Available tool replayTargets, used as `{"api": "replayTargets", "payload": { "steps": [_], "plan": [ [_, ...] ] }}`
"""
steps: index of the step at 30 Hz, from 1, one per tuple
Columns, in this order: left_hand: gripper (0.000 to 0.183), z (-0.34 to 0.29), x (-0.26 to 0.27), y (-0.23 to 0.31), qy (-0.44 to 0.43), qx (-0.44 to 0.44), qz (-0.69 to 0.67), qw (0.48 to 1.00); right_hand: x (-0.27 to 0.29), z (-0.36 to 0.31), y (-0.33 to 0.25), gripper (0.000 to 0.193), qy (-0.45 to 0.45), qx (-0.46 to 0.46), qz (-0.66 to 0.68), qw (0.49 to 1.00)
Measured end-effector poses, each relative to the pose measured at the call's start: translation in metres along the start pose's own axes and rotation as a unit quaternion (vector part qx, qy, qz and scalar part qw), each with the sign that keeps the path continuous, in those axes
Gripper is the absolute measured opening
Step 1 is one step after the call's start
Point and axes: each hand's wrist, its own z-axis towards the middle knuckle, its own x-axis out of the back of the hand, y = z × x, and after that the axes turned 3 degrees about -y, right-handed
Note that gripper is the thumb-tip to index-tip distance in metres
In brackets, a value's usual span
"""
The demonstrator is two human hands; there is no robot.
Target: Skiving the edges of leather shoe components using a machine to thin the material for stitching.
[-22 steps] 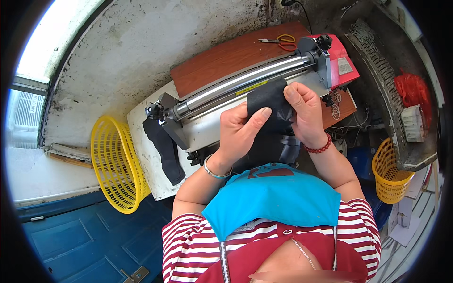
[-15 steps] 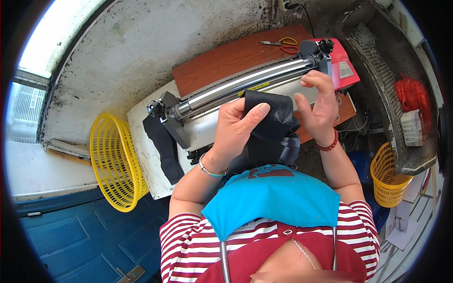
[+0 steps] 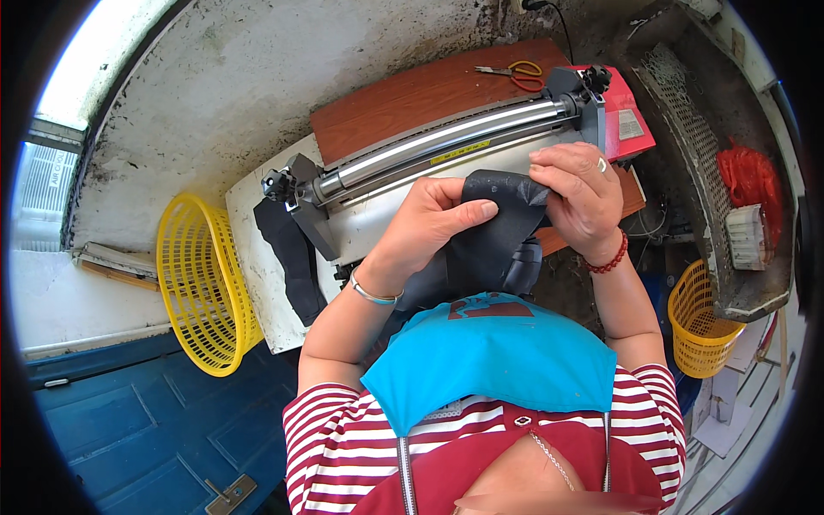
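"What stands beyond the hands?"
"A pale wall, blotched with dark grime."
"And the light?"
"Bright, from a window far to their left."
"Any door?"
"A blue panelled door, left of them and nearer the body."
"Furniture?"
"A white surface below them, a brown wood-grain panel beyond, a grimy grey shelf to their right."

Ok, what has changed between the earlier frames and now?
The right hand, which had let go of the black piece, is back at its upper right corner, fingers curled leftward; its grip is partly hidden. The left hand, pinching throughout, shifted slightly right. The scissors and metal roller stayed put.
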Motion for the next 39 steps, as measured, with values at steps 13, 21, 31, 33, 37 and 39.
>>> {"api": "replayTargets", "payload": {
  "steps": [13,21,31,33,37,39],
  "plan": [
    [0.050,-0.012,0.028,-0.015,0.003,0.019,-0.028,0.999,-0.006,-0.034,0.010,0.048,-0.129,-0.074,0.068,0.987],
    [0.040,-0.035,0.051,-0.036,0.100,0.038,-0.155,0.982,-0.040,-0.096,0.014,0.008,-0.168,-0.406,0.339,0.832],
    [0.029,0.012,0.086,-0.038,0.282,-0.210,0.648,0.676,-0.051,-0.137,-0.010,0.021,-0.173,-0.699,0.479,0.501],
    [0.032,0.044,0.100,-0.040,0.256,-0.256,0.765,0.533,-0.054,-0.139,-0.011,0.023,-0.186,-0.704,0.495,0.474],
    [0.044,0.082,0.126,-0.042,0.202,-0.078,0.781,0.585,-0.050,-0.139,-0.022,0.024,-0.169,-0.708,0.522,0.444],
    [0.048,0.088,0.125,-0.034,0.174,0.022,0.776,0.606,-0.044,-0.131,-0.030,0.024,-0.152,-0.721,0.524,0.428]
  ]
}}
